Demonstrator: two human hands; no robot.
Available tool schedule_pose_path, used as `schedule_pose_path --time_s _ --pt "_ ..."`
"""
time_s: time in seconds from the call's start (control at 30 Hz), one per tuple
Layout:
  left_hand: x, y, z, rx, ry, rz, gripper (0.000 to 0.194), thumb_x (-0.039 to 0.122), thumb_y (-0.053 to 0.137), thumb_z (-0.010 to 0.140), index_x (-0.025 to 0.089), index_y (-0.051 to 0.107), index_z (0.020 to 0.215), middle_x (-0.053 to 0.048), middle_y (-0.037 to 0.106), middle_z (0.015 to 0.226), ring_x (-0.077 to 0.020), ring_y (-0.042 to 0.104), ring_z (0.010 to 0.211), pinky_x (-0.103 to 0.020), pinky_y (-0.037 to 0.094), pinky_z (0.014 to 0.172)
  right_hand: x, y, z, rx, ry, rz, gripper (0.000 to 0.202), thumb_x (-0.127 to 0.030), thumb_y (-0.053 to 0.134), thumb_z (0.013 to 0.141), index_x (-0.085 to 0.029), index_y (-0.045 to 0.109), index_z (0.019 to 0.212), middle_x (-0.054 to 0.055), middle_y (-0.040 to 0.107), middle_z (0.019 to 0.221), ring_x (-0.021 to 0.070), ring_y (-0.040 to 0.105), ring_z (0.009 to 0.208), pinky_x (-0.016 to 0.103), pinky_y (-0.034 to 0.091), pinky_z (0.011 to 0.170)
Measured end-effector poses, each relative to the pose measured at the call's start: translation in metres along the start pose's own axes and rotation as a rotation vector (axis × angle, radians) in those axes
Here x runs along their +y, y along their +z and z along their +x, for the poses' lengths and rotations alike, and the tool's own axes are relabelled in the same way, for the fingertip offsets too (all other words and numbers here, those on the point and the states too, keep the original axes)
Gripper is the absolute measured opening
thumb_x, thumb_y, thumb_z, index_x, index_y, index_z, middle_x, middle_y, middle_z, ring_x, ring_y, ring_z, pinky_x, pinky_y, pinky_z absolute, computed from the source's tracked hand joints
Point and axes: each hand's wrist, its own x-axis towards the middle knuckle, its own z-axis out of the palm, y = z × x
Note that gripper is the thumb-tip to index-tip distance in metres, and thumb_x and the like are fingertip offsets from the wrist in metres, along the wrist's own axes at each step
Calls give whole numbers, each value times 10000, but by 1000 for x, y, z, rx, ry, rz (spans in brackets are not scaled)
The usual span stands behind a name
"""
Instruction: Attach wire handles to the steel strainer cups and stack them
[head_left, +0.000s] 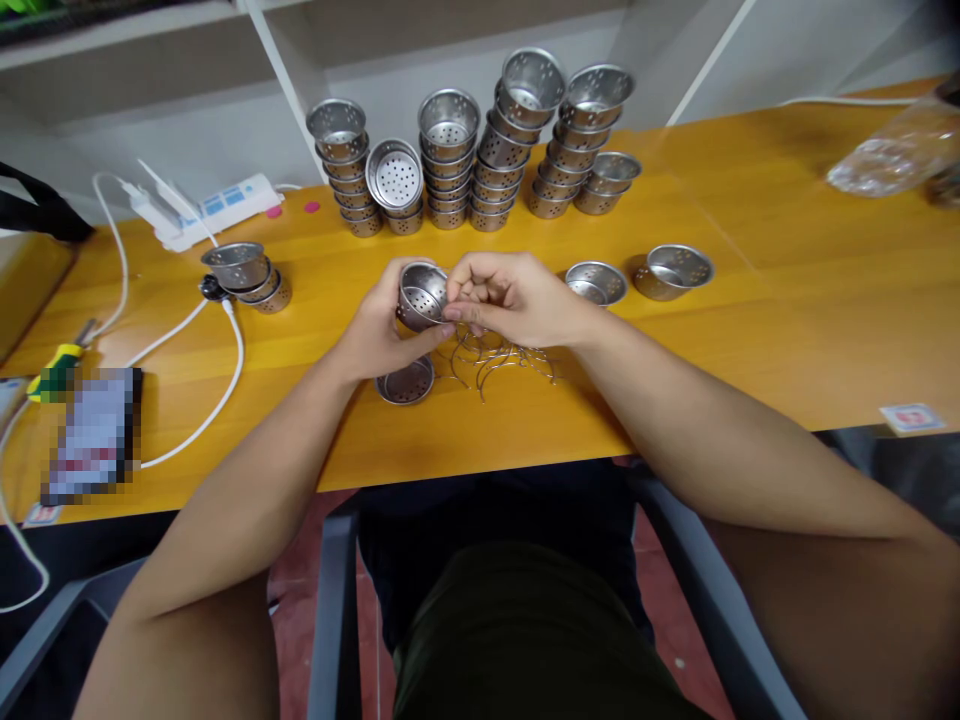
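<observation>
My left hand (381, 325) is wrapped round a perforated metal cup (424, 292), tilted with its mouth towards me. At the cup's right rim, my right hand (504, 292) is closed in a pinch; whatever lies between its fingertips is too small to make out. Under the hands a second perforated cup (405, 382) rests on the table. Several thin curved metal wires (499, 360) are spread in a loose pile below my right hand. Just beyond my right wrist stands another cup (596, 284), partly hidden by it.
Stacks of perforated cups (450, 130) line the back of the yellow table (787, 330). One cup (675, 270) stands at right. A small cup pile (238, 268), white power strip (225, 210), cables and blurred phone-like object (94, 430) are at left. A plastic bag (892, 155) lies far right.
</observation>
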Motion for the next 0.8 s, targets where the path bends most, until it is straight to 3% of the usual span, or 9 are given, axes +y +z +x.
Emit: schedule_pose_path --time_s 0.37,0.5,0.67,0.8 --pt "-2 1 -1 -4 -68 -28 956 926 1006 981 287 675 1611 -133 831 1384 -363 863 1274 -569 754 1157 -4 2 0 -1 -14 -12 435 -518 1067 1105 -232 739 1112 -52 722 804 107 614 638 257 523 606" --pt "-7 2 -2 24 -57 -5 990 934 1011 967 299 670 1646 -132 811 1387 -374 854 1287 -596 747 1170 1 3 0 85 -42 -107 462 -606 1065 1079 -248 781 1142 -29 702 843 146 616 721 286 547 643" --pt "-19 1 -3 83 -65 24 1031 971 1001 954 337 636 1681 -130 774 1449 -391 835 1366 -606 732 1191 5 1 -3 280 -107 -353 482 -708 983 1107 -297 853 1324 70 765 1146 219 656 881 365 662 744" --pt "-28 -3 -2 132 -32 1 1010 1015 929 996 343 605 1676 -122 778 1521 -349 833 1376 -583 731 1206 9 -4 -5 245 -192 -516 314 -575 839 1211 -302 899 1354 145 761 1444 330 742 1234 502 753 1002"
